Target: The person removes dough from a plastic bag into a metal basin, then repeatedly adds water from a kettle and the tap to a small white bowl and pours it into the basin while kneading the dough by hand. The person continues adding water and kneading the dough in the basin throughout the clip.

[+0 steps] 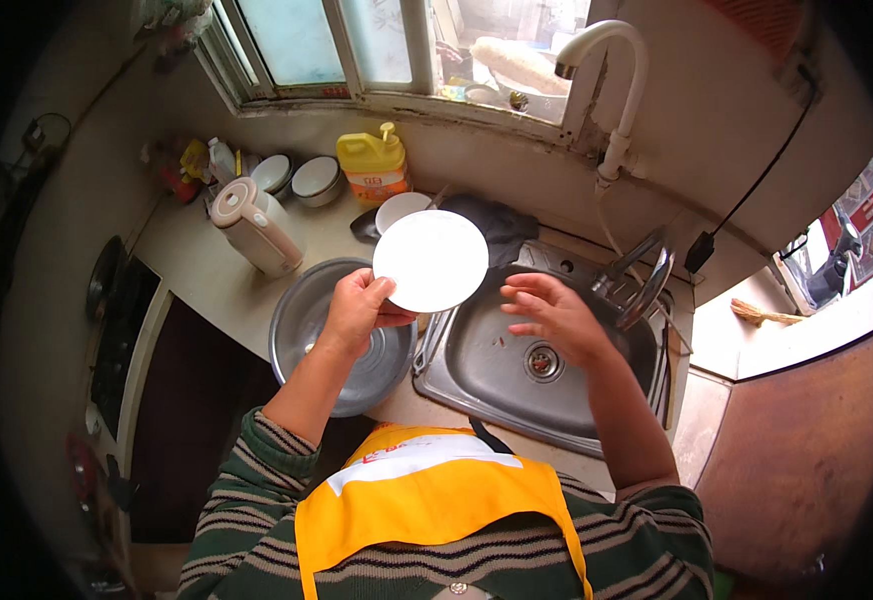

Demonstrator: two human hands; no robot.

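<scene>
A round white plate (433, 258) is pinched at its lower left edge by my left hand (359, 308), thumb on top and fingers beneath. It is held up between the grey basin and the sink, tilted toward me. My right hand (555, 318) hangs over the steel sink (477, 375), apart from the plate, with its fingers spread and nothing in them. Below my left hand stands the round grey basin (292, 330), partly hidden by my forearm. Behind the plate lie another white dish (403, 208) and a dark cloth (507, 225).
A beige kettle (259, 228), white bowls (317, 180) and a yellow pump jug (373, 165) stand along the back counter. The white faucet (617, 100) rises behind the sink; a metal tap (637, 275) arches over its right side. A window (387, 45) is above.
</scene>
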